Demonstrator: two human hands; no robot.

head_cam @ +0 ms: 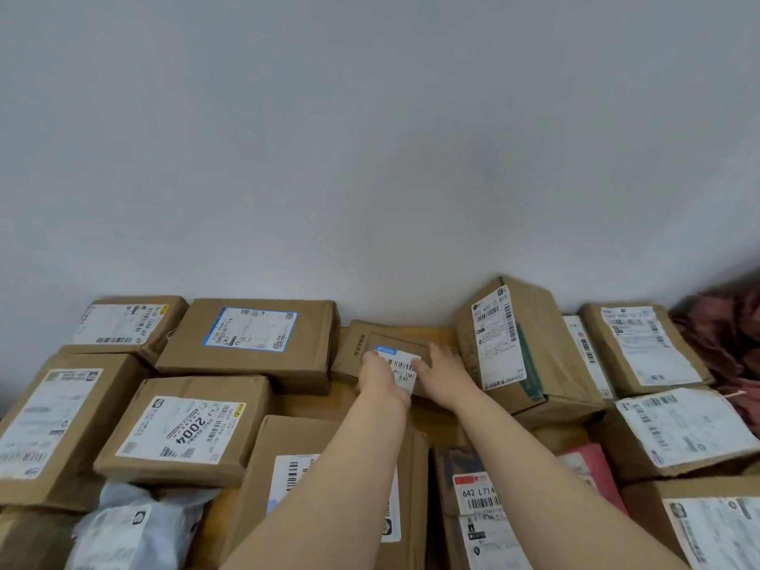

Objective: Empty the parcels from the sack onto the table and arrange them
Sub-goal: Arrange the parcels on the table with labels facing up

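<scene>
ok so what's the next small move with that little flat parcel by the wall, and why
Probably nudge the flat brown cardboard parcel square against the white wall: left hand and right hand are on it, skewed in the gap between the blue-labelled brown box and the tilted brown box.

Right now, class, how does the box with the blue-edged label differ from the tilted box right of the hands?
The blue-label box lies flat; the tilted box is tipped up and stands taller. The blue-label box's label has a blue border; the tilted box's is plain white and longer. Both are brown cardboard.
</scene>
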